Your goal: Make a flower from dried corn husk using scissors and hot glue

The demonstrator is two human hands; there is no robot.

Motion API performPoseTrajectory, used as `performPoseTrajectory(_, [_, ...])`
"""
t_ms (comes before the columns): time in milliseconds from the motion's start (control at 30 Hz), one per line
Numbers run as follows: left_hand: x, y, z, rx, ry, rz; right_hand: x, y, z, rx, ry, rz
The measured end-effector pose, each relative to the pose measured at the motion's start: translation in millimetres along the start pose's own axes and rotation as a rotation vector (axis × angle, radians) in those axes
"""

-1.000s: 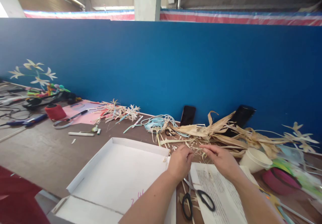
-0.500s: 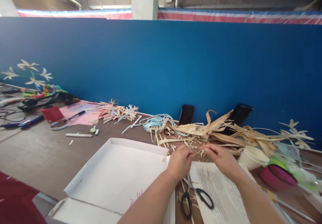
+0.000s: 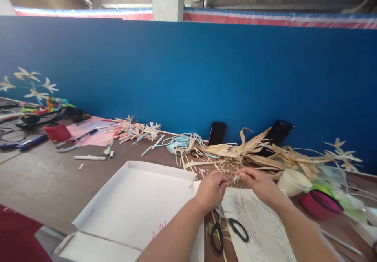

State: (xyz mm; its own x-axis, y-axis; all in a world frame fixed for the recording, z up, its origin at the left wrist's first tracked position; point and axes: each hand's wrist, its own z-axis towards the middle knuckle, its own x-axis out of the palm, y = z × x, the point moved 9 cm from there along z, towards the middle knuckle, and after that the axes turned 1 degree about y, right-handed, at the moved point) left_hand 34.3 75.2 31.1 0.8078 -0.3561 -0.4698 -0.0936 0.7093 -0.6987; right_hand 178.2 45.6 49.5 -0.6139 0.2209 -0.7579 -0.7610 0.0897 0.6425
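My left hand [image 3: 212,188] is closed in a pinch over the right edge of an open white cardboard box [image 3: 138,199]. Close by on the right, my right hand [image 3: 256,181] pinches thumb against forefinger above a printed sheet [image 3: 253,219]. Whatever is between the fingers of either hand is too small to make out. Thin pale scraps [image 3: 228,168] lie just beyond the fingertips. Below my hands, black-handled scissors [image 3: 218,236] rest with their blades partly hidden by my left wrist. Dried corn husks [image 3: 235,150] are heaped behind.
Two dark phones, one of them a black phone [image 3: 217,133], lean against the blue partition [image 3: 188,77]. A pale cup [image 3: 293,182] and a pink round case [image 3: 321,204] stand at right. Leftward are a red thread spool [image 3: 57,131], husk flowers [image 3: 151,130] and a white stick [image 3: 90,158].
The view has shifted slightly, so most things sit a little further left. Both hands keep their pinches, and their fingertips are slightly closer together.
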Motion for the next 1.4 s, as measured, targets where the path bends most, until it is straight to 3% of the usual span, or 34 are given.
performPoseTrajectory(1400, [-0.3, 3.8, 0.7, -0.06, 0.003, -0.063, 0.1, -5.6, -8.2, 0.026, 0.089, 0.063])
